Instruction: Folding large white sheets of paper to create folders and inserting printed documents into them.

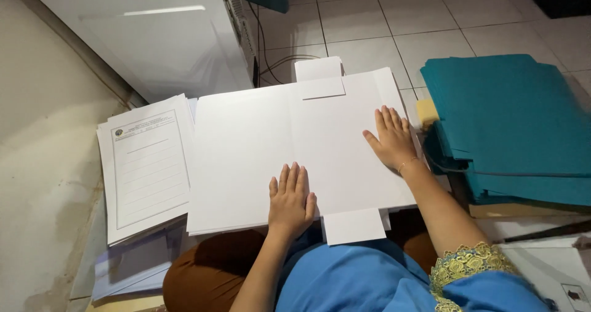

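Note:
A large white card sheet [246, 146] with small flaps at its far and near edges lies flat on a stack of similar sheets in front of me. My left hand [291, 198] rests palm down, fingers together, on its near edge. My right hand [392, 138] lies flat with fingers slightly spread on the sheet's right part, a thin bracelet at the wrist. Neither hand grips anything.
A stack of printed lined forms [146, 167] lies to the left. Teal folders [514, 127] are piled at the right, with a yellow sponge-like block [426, 112] beside them. A white appliance [154, 35] and cables [271, 60] stand behind on the tiled floor [394, 23].

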